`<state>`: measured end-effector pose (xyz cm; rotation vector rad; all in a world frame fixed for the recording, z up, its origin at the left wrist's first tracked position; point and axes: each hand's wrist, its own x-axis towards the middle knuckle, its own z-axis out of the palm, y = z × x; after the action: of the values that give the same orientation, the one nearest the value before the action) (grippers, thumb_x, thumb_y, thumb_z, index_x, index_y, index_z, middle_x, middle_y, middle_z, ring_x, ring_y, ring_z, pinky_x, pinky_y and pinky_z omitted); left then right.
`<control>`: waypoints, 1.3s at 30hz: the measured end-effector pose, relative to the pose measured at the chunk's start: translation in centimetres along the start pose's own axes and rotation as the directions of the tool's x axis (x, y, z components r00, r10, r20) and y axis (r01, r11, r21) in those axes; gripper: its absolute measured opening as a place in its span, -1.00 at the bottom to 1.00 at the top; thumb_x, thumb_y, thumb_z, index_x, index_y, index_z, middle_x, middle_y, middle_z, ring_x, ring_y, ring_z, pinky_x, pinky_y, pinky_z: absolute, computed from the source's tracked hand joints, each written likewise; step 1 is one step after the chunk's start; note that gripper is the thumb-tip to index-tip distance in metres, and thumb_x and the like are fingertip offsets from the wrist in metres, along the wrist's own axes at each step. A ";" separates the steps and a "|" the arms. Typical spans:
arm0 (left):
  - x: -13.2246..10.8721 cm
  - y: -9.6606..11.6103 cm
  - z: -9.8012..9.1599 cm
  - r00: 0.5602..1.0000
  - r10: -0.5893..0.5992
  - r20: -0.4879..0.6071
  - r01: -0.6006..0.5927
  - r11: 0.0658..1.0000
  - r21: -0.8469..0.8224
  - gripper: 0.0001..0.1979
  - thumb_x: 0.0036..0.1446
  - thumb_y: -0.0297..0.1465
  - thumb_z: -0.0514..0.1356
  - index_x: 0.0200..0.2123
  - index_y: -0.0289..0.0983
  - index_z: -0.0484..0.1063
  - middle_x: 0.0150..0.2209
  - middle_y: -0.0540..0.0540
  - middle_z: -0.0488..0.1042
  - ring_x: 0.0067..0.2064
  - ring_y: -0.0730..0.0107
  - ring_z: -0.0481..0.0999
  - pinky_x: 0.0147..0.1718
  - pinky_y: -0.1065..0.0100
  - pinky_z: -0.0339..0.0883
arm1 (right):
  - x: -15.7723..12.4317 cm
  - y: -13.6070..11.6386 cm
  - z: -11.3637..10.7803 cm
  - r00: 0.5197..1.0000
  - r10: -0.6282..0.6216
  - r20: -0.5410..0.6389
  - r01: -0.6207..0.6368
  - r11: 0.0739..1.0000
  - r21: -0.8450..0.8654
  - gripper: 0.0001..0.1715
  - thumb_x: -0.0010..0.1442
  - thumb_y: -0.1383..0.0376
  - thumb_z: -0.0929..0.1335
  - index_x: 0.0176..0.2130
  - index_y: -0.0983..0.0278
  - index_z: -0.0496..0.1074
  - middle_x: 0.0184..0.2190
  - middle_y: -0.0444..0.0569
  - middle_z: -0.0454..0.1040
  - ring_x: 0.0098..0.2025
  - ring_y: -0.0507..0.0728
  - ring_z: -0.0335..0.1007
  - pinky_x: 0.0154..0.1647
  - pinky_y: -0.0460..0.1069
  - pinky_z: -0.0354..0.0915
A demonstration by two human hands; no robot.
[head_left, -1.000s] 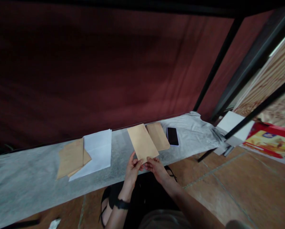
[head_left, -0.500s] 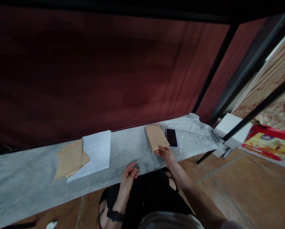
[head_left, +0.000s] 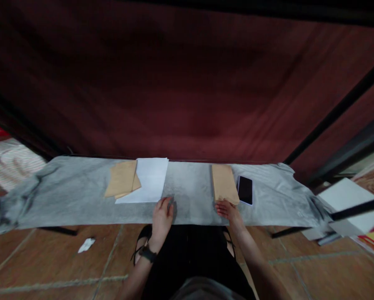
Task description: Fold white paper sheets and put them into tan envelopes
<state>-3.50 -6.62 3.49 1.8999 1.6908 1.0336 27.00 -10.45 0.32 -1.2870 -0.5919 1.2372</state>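
My right hand (head_left: 228, 209) is at the near edge of a thick stack of brown paper envelopes (head_left: 224, 181), its fingers closed on that edge. A phone (head_left: 245, 190) with a dark screen lies just right of the stack. My left hand (head_left: 162, 217), with a dark band on the wrist, hovers over the cloth near the front edge, loosely curled, thumb and fingers apart; I see nothing in it. Beyond it and to the left is a white sheet of paper (head_left: 152, 179). A few loose brown envelopes (head_left: 121, 178) overlap the sheet's left side.
Grey cloth (head_left: 189, 187) covers the long narrow table. A dark red panel (head_left: 187, 96) rises behind, with black frame bars at the sides. White boxes (head_left: 346, 200) stand at the right. A crumpled white scrap (head_left: 86, 245) lies on the tiled floor (head_left: 58, 266).
The view has swung left and levelled, bringing the table's left end into sight. My right hand stays at the stack's near edge. My left hand is now closer to the white paper.
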 end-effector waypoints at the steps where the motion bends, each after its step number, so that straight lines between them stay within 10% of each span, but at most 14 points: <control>1: 0.6 -0.4 -0.5 0.999 0.012 -0.043 -0.007 0.993 0.120 -0.58 0.27 -0.33 0.09 0.15 -0.33 0.41 0.19 -0.35 0.40 0.25 -0.01 0.35 0.24 0.01 0.20 | 0.0 0.6 0.1 1.000 -0.018 -0.017 0.017 0.999 -0.052 -0.37 -0.07 -0.22 0.47 -0.38 0.28 0.56 -0.42 0.10 0.63 -0.45 0.19 0.54 -0.41 0.06 0.46; 8: 3.1 -3.5 -1.6 0.989 -0.146 -0.017 0.129 0.801 0.584 -0.45 0.30 -0.25 0.10 0.25 -0.46 0.30 0.30 -0.52 0.26 0.35 -0.19 0.20 0.24 -0.09 0.11 | -0.2 3.0 0.5 0.983 -0.173 -0.056 0.149 0.943 -0.296 -0.30 -0.05 -0.31 0.41 -0.31 0.25 0.56 -0.44 0.03 0.61 -0.47 0.17 0.48 -0.42 0.05 0.41; 19: 3.1 -2.7 -3.4 0.972 -0.103 0.213 -0.066 0.746 0.662 -0.60 0.28 -0.59 -0.06 0.06 -0.38 0.46 -0.04 -0.35 0.53 0.00 0.02 0.53 -0.13 0.18 0.40 | -0.4 3.1 0.5 0.972 -0.233 -0.023 0.199 0.872 -0.448 -0.34 0.07 -0.27 0.33 -0.26 0.23 0.54 -0.36 0.05 0.62 -0.43 0.18 0.48 -0.39 0.04 0.40; 25: 2.1 -2.1 -4.6 0.976 -0.038 0.212 -0.111 0.756 0.645 -0.56 0.23 -0.65 -0.05 0.03 -0.30 0.48 -0.07 -0.28 0.56 0.00 0.06 0.54 -0.01 0.15 0.35 | -0.4 3.2 0.6 0.966 -0.255 -0.033 0.218 0.878 -0.426 -0.35 0.06 -0.26 0.34 -0.28 0.24 0.54 -0.40 0.03 0.61 -0.45 0.16 0.47 -0.41 0.02 0.39; 39: -6.1 7.5 4.0 0.812 0.376 0.446 -0.548 0.754 0.361 -0.71 0.26 -0.61 0.02 -0.10 -0.30 0.49 -0.09 -0.21 0.55 -0.02 0.13 0.51 0.02 0.12 0.34 | -0.6 2.5 2.8 0.992 -0.121 0.033 0.125 0.937 -0.327 -0.38 -0.02 -0.20 0.40 -0.19 0.22 0.52 -0.39 0.02 0.62 -0.42 0.20 0.54 -0.45 0.06 0.46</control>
<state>4.51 -13.23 4.65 2.7423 1.3599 0.3769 23.49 -10.38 -1.08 -1.4938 -0.9035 1.0724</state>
